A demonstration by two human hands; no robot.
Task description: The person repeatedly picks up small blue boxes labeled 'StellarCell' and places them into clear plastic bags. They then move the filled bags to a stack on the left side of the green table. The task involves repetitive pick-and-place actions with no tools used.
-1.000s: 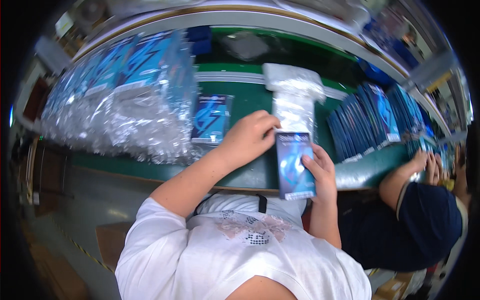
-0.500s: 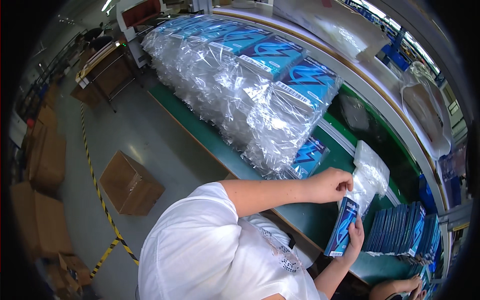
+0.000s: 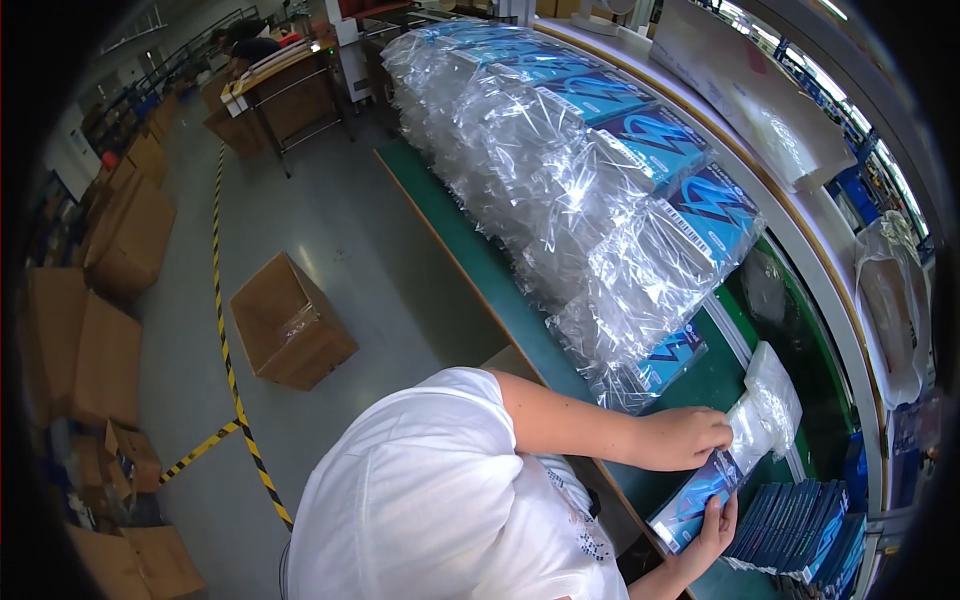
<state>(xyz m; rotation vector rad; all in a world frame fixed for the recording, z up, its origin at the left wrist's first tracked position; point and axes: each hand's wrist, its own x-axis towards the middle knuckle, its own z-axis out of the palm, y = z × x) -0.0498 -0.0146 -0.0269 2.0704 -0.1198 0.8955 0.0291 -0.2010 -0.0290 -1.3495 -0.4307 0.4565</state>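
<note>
My right hand (image 3: 714,532) grips a flat blue box (image 3: 688,508) from its right side, thumb across the front. The box tilts over the table's near edge, and a glossy clear film seems to cover it. At its upper end my left hand (image 3: 690,438) is closed, fingers pinched at the edge of a clear plastic bag (image 3: 728,462); the fingertips are partly hidden. Just beyond lies a pile of clear plastic bags (image 3: 770,400). To the right stands a row of upright blue boxes (image 3: 790,522).
A large heap of bagged blue boxes (image 3: 600,200) covers the far part of the green table (image 3: 440,225). Above it runs a white shelf (image 3: 640,60). An open carton (image 3: 290,325) stands on the floor at left, near striped tape (image 3: 232,380). Far off, a person bends at a bench (image 3: 280,75).
The view has shifted, so the scene sits further right. The box in my right hand now looks wider and shinier, with film over it. My left hand has come against its upper end.
</note>
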